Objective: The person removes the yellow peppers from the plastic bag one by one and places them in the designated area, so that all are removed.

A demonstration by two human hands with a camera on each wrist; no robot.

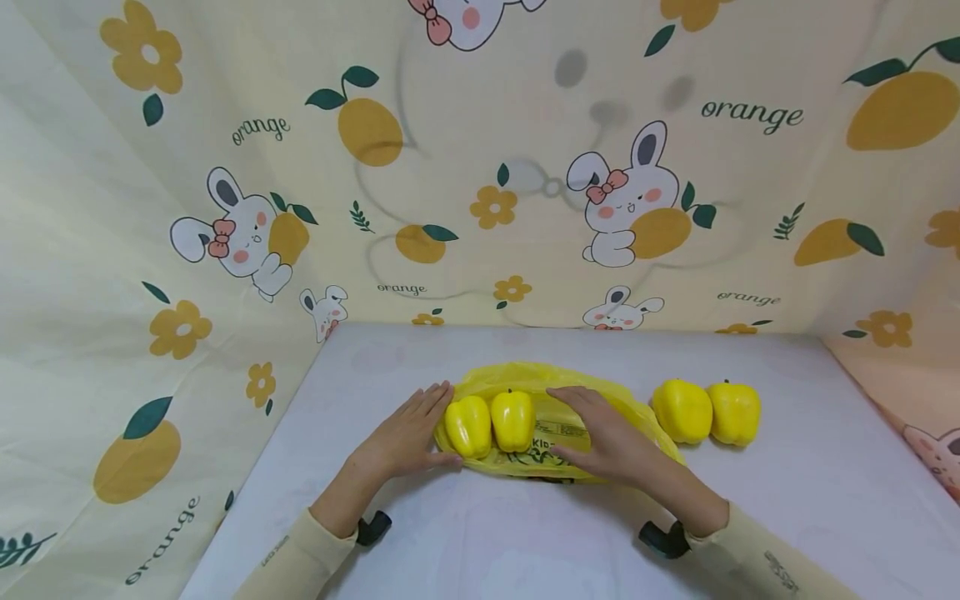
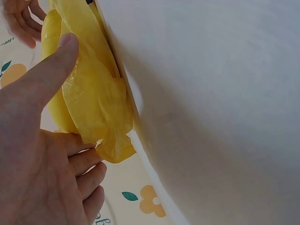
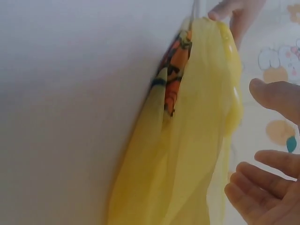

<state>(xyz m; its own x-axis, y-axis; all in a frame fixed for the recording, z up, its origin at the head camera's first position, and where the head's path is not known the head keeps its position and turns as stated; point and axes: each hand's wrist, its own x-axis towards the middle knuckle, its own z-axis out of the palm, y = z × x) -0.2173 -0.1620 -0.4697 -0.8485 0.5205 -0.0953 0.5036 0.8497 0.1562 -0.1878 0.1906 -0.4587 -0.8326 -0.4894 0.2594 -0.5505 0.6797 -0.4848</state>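
Observation:
A thin yellow plastic bag (image 1: 517,373) with dark printing lies spread on the table, its rim ringing two yellow bell peppers, the left pepper (image 1: 468,427) and its neighbour (image 1: 513,421). At the bag's left end my left hand (image 1: 408,433) has its fingers extended, the thumb resting against the bag's side in the left wrist view. My right hand (image 1: 607,437) hovers over the bag's right half, thumb and fingers spread apart. In the right wrist view, nothing lies between the thumb and fingers of that right hand (image 3: 269,183).
Two more yellow bell peppers, the nearer-to-bag pepper (image 1: 681,411) and the outer pepper (image 1: 735,413), stand side by side right of the bag on the white table (image 1: 480,542). A cream cloth (image 1: 480,125) printed with rabbits and oranges hangs behind and at the sides.

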